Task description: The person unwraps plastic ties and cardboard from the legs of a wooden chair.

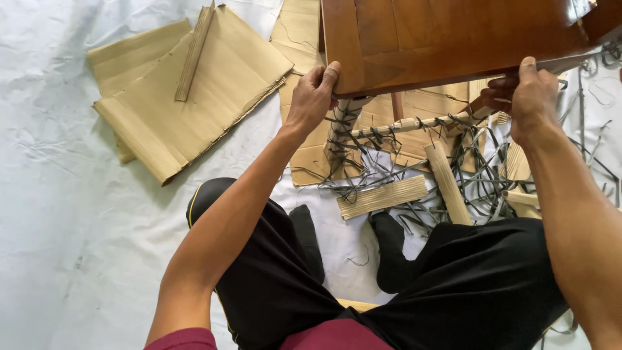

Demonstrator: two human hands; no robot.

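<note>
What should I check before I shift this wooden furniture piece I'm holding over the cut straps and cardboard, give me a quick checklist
1. Left hand gripping the wooden panel at its corner edge: ok.
2. Right hand gripping the panel's opposite edge: ok.
3. Leg below the panel free of wrapping: not ok, cardboard and straps are on it.
4. Floor beneath free of cut black straps and cardboard strips: not ok.
5. Socked feet out from under the panel: cannot tell.
6. Flattened cardboard sheets off to the left, apart from the piece: ok.

Wooden furniture piece cut off at top edge, fingers of right hand hidden behind it — legs partly covered
</note>
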